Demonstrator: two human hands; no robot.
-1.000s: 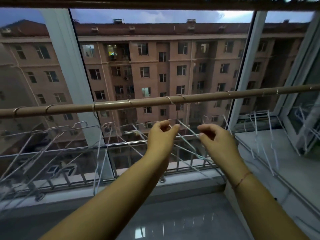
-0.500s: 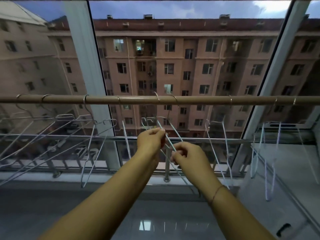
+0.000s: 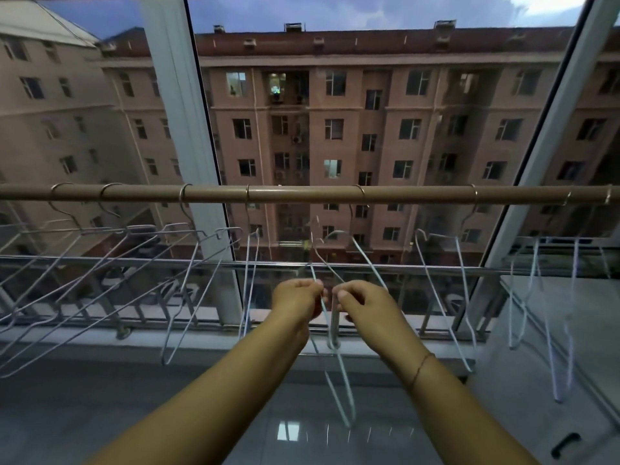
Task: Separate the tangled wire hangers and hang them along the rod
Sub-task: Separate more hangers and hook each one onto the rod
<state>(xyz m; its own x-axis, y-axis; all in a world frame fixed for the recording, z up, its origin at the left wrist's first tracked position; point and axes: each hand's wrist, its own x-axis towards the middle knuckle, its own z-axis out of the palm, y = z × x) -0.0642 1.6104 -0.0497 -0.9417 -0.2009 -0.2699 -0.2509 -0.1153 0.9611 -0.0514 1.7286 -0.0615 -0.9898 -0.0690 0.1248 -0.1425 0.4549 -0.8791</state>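
Observation:
A brown rod point(image 3: 302, 193) runs across the window at mid height. Several pale wire hangers hang from it: a spread group on the left point(image 3: 141, 263), one right of centre point(image 3: 443, 280), more at the far right point(image 3: 536, 297). Below the rod's middle, my left hand point(image 3: 297, 298) and my right hand point(image 3: 364, 302) pinch the wires of two tangled hangers point(image 3: 335, 364). One of these has its hook over the rod point(image 3: 360, 191); the other's hook point(image 3: 313, 226) is off the rod. Their lower loops dangle between my forearms.
A metal railing point(image 3: 167, 263) runs behind the hangers, in front of the window glass. White window posts stand at left of centre point(image 3: 188, 162) and at right point(image 3: 536, 162). A grey ledge point(image 3: 570, 330) lies at right, a shiny tiled sill point(image 3: 302, 431) below.
My hands have drawn closer together and dropped lower below the rod. The view has shifted left and tilted, so more of the left hangers show.

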